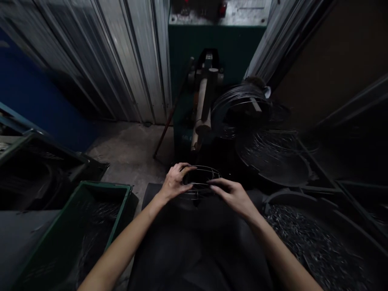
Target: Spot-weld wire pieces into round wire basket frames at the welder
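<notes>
A round wire frame, made of thin metal rings joined by short cross wires, sits just above my dark-clothed lap. My left hand grips its left side, fingers over the upper ring and thumb lower down. On the right side, my right hand has thumb and forefinger close together at the frame's wire. Whether a small piece of wire is pinched there is too dark and blurred to make out. Beyond the frame stands a green machine, with a thick metal arm pointing towards me.
A coil of wire rings hangs right of the machine arm. Below it a basin holds more wire rings. Many short metal pieces fill a tub at my right. A green crate stands at my left, before a corrugated metal wall.
</notes>
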`<state>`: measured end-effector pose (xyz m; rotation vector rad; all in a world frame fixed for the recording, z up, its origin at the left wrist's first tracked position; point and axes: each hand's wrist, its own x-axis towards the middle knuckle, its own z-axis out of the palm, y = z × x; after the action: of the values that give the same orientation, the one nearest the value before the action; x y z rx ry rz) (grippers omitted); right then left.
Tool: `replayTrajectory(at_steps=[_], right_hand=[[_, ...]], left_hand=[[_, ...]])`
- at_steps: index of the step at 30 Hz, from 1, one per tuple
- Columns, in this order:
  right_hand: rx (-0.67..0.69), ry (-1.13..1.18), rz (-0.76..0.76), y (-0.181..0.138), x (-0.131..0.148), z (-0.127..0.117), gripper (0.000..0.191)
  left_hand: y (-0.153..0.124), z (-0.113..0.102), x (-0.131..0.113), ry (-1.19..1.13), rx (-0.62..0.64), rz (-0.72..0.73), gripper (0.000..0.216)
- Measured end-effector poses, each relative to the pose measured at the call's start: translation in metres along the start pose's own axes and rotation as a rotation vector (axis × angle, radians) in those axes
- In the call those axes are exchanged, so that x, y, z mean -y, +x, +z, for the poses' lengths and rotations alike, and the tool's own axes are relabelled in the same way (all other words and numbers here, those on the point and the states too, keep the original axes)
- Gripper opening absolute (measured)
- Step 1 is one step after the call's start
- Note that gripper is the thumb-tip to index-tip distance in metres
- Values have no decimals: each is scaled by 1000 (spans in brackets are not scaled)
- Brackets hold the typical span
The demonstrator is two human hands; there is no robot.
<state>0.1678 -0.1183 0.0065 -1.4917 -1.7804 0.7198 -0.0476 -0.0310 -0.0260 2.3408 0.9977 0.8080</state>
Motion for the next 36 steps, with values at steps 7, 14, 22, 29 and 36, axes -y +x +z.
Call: replayTrajectory(at_steps=[7, 14, 22, 29, 36], right_hand=[[-35, -748, -528, 27, -10, 23, 32], [-165, -837, -785, 38, -11, 16, 30], [-249, -958, -847, 47, -17, 16, 30], [-322, -1019, -863, 54, -15, 19, 28], [-352, -1038, -867, 63, -21, 19, 28]], left_hand=[[-3, -7, 2, -102, -120, 13, 53], [2, -4, 13, -193, -172, 54, 54], [11, 11, 26, -212, -242, 49, 54], [20, 13, 36, -229, -255, 84, 55], [31, 17, 47, -258, -251, 86, 57]])
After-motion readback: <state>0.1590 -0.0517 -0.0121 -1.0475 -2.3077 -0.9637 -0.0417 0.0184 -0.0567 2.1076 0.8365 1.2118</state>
